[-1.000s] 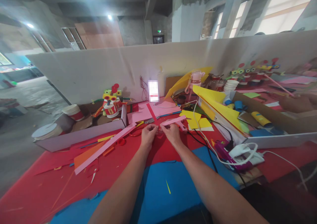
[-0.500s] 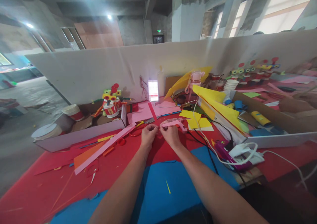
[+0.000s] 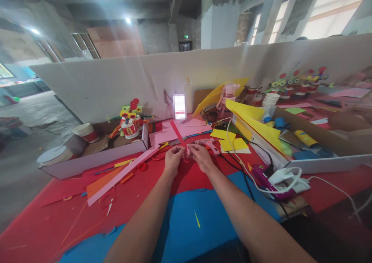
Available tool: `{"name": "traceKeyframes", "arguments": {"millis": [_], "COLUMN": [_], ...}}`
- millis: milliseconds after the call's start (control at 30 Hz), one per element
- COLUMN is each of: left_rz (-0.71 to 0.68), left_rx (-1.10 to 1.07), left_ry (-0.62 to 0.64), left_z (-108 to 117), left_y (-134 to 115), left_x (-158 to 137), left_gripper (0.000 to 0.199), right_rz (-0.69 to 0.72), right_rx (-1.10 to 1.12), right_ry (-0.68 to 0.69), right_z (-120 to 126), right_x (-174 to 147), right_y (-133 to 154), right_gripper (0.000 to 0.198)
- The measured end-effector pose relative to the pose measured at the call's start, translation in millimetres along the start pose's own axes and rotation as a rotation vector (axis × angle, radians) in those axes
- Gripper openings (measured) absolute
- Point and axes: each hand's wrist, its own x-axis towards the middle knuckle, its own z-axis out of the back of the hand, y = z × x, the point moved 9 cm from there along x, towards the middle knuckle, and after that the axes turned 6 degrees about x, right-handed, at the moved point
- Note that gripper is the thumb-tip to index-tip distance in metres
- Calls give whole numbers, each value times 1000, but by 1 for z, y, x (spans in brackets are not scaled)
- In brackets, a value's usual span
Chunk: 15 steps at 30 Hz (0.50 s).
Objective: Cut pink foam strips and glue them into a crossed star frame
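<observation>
Close together over the red tabletop, my left hand [image 3: 173, 160] and my right hand [image 3: 202, 158] both have their fingers pinched. A long red paper strip [image 3: 176, 132] runs from the left fingertips away toward the back. Between the two hands is a small piece of pink paper [image 3: 187, 152], bent or curled and pinched by my right fingers; its exact shape is partly hidden. Just beyond my right hand lies a pink glue gun [image 3: 213, 147]. Scissors [image 3: 174, 142] rest behind my left hand.
A box [image 3: 95, 160] with a paper-cup robot figure [image 3: 130, 125] stands left. Another box [image 3: 328, 163] holds paper rolls at right. A purple power strip [image 3: 269, 185] trails cables. Yellow paper pieces [image 3: 238, 143], pink sheets [image 3: 193, 128] and a long pink strip [image 3: 124, 173] lie around.
The pink paper that stuck out over my right hand is now curled down between the fingers. The red strip has swung slightly left at its far end and lies closer to the fingertips.
</observation>
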Motion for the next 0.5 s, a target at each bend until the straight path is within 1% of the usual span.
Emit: {"name": "traceKeyframes", "arguments": {"millis": [167, 333, 400, 500], "left_rz": [19, 34, 27, 17], "left_rx": [-65, -54, -41, -32], "left_ry": [25, 42, 45, 49], "left_z": [-3, -4, -3, -2], "left_y": [2, 2, 4, 6], "left_x": [-1, -2, -1, 0], "left_gripper": [31, 32, 31, 30], "right_rz": [-14, 3, 33, 119], "right_rx": [31, 41, 10, -109], "right_ry": [2, 5, -2, -33], "right_z": [-1, 1, 1, 3], "right_x": [-2, 0, 2, 3], "right_y": [0, -3, -1, 7], "right_gripper": [39, 38, 36, 32]}}
